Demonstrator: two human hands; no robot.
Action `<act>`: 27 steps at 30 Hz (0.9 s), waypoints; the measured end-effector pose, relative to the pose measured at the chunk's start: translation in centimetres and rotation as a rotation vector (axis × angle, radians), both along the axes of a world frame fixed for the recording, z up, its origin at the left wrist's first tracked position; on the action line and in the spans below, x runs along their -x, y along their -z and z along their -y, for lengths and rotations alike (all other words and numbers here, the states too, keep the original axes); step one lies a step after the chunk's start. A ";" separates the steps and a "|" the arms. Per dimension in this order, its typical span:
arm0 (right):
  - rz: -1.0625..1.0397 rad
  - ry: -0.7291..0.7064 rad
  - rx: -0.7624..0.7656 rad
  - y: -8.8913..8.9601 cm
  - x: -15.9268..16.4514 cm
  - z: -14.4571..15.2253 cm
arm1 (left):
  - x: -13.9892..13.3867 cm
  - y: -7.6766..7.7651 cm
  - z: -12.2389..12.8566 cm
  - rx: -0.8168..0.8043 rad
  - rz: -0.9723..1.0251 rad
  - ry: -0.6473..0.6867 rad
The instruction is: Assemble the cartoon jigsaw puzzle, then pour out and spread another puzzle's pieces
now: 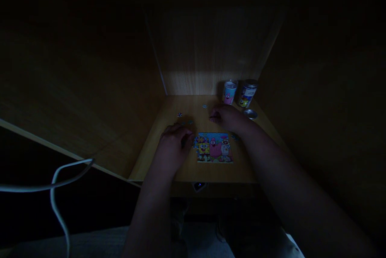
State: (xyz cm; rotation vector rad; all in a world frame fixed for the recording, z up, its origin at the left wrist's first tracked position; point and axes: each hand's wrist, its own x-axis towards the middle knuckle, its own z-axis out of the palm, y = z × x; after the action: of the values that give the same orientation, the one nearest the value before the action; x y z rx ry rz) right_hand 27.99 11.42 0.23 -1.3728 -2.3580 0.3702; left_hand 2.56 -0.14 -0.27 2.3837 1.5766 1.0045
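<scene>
A partly joined jigsaw puzzle (215, 149) with cartoon figures lies flat on the wooden surface. At its left edge is my left hand (175, 143), fingers curled with thumb and forefinger close together; whatever may be between them is too dark to see. My right hand (224, 115) is beyond the puzzle's top edge, its fingertips pinched low over the wood, their contents not clear. Loose puzzle pieces lie around: one piece (179, 114) at the far left, another piece (204, 106) farther back, and a piece (190, 122) near my left fingers. A dark piece (234, 136) rests beside my right forearm.
At the back right stand a cartoon-printed can (229, 93) and a second can (247, 95) with a metal top. A round metal lid (250, 114) lies before them. Wooden panels (193, 60) enclose the surface. A white cable (53, 187) hangs at lower left. The scene is dim.
</scene>
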 end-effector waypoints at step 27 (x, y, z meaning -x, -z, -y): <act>-0.810 -0.076 0.493 -1.2 1.8 1.3 | 0.0 -0.1 0.0 0.000 0.010 0.015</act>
State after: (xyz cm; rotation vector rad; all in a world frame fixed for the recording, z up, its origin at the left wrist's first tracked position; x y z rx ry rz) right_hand 26.23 10.16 1.40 -1.0185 -1.6825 1.3148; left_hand 2.53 -0.12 -0.17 2.3835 1.5525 1.0123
